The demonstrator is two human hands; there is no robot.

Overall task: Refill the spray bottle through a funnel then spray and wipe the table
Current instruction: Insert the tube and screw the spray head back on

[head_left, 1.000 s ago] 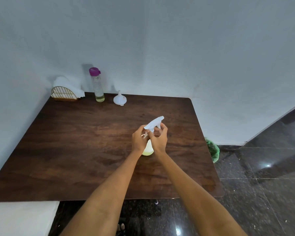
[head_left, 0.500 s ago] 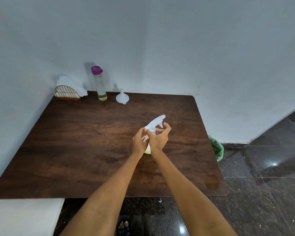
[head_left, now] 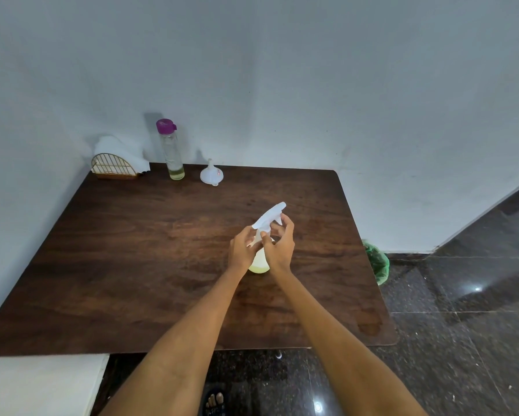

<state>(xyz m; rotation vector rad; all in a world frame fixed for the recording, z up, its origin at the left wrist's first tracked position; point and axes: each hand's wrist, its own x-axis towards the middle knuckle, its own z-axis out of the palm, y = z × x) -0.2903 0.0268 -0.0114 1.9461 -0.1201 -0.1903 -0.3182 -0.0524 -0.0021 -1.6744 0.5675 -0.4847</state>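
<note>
Spray bottle (head_left: 259, 261) stands upright on the table (head_left: 132, 250), roughly mid-table, slightly right of centre. Its lower body shows pale yellow-green liquid; the white trigger head (head_left: 269, 217) sticks up above both hands, nozzle pointing up and to the right.

Left hand (head_left: 240, 247) is on the bottle's left side, fingers curled round the neck just under the trigger head, gripping it. Right hand (head_left: 277, 246) is on the bottle's right side, thumb and fingers curled round the neck and collar area, fingertips reaching up beside the trigger; it grips the bottle too. The two hands sit close together with the bottle between them, hiding most of its upper body. Both forearms reach in from the bottom edge, angled inward toward the bottle, wrists about level with each other.

At the far edge of the table, well apart from the hands: white funnel (head_left: 211, 174) resting wide end down, spout up; just left of it a tall clear bottle with purple cap (head_left: 170, 150), a little yellowish liquid at its bottom; further left, in the corner, a wire napkin holder (head_left: 112, 166) with white tissue. A green bag (head_left: 378, 261) sits on the floor right of the table.
</note>
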